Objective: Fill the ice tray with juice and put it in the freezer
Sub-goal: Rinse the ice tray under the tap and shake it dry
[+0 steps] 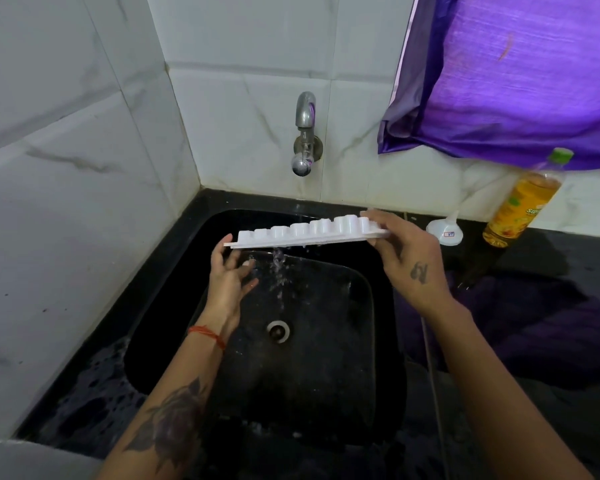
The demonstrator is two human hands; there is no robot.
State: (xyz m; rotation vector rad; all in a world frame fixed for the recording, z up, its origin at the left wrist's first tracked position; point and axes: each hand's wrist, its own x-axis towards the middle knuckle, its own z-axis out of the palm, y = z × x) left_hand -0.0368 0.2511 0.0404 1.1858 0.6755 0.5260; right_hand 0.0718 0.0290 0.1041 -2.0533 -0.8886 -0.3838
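1. Ice tray (309, 233): you hold it upside down over the black sink (174, 258), its cups pointing up and its open face toward the basin. Water (278, 268) is falling from its underside.
2. Right hand (409, 261): its grip is pinched on the tray's right end, thumb below and fingers over the top. Left hand (231, 271): the fingers are spread and loosely curled under the left end, touching or just below the rim; no firm hold is evident.
3. Step in hand, as judged: rinsing and emptying the tray. Filling has not begun; no juice is in the tray.
4. Next move calls for: shake off the remaining water, turn the tray cups-up and level, and set it on the tabletop (551, 271) before pouring.
5. Surroundings: the juice bottle (520, 202), capped, stands at the right against the wall, with a small white funnel (445, 230) just beside it. The tap (304, 133) is above the sink; no stream from it is visible.
6. Obstructions: a purple cloth (516, 74) hangs low over the bottle's cap and may hinder your reach. The tabletop looks wet, so a filled tray could slide. The freezer is not in view.
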